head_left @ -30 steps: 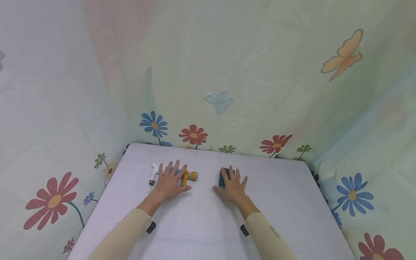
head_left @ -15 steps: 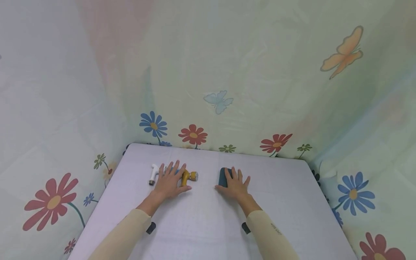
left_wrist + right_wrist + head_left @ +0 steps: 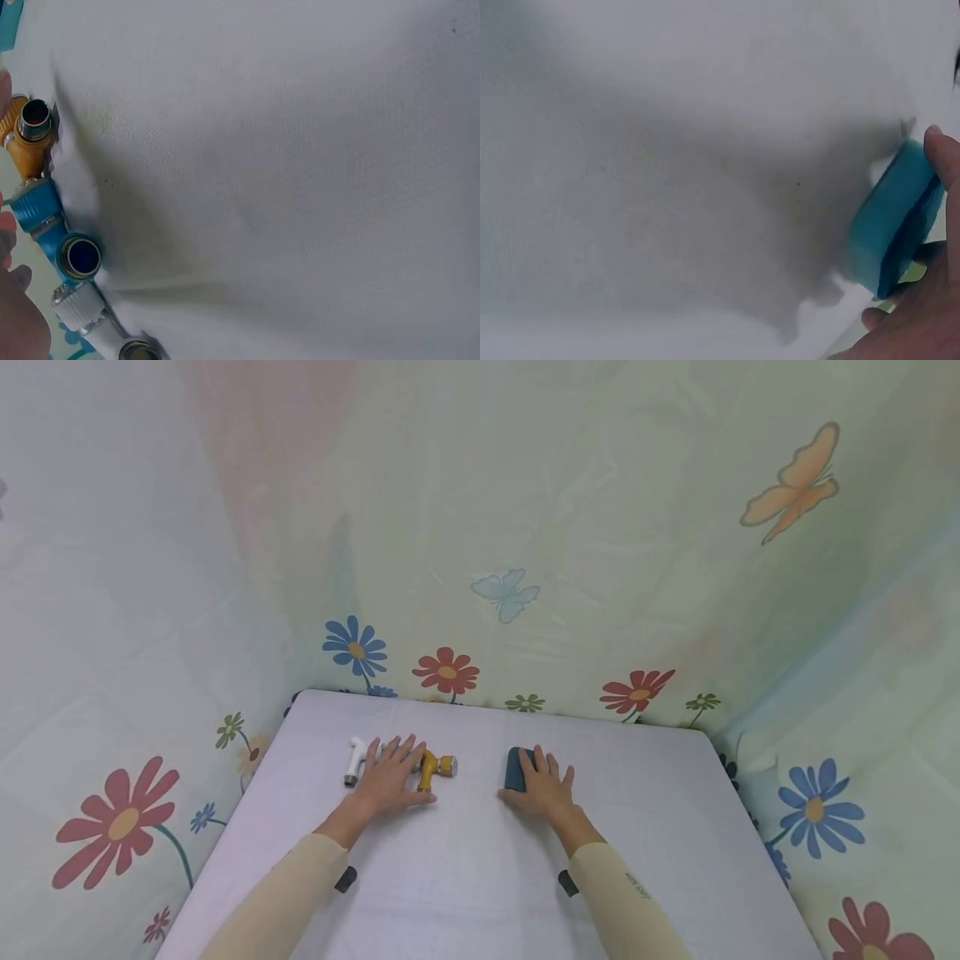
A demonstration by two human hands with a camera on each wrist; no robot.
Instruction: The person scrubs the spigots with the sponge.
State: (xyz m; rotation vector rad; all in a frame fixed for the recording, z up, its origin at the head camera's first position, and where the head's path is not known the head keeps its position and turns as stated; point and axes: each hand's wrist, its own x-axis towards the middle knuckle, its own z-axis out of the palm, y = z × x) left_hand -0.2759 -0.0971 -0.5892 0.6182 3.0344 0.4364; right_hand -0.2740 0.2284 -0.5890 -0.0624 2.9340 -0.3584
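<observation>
Three taps lie in a row on the left part of the table: a white tap [image 3: 353, 763], a blue tap [image 3: 45, 214] and a yellow tap [image 3: 428, 770]. Over them my left hand [image 3: 382, 785] is spread, its fingers covering most of the blue one in the head view. In the left wrist view their round pipe ends face the camera. To the right, my right hand [image 3: 546, 792] grips a teal sponge [image 3: 514, 770] with a dark scouring side. The right wrist view shows the thumb at one end of the sponge [image 3: 896, 210] and fingers behind it.
The white-covered table [image 3: 465, 868] ends at a back edge against a hanging curtain [image 3: 570, 635] printed with flowers and butterflies. More curtain stands close on the left and right sides.
My right hand has shifted slightly right, and its thumb and fingers have closed around the sponge. My left hand has drawn back a little, showing more of the yellow tap.
</observation>
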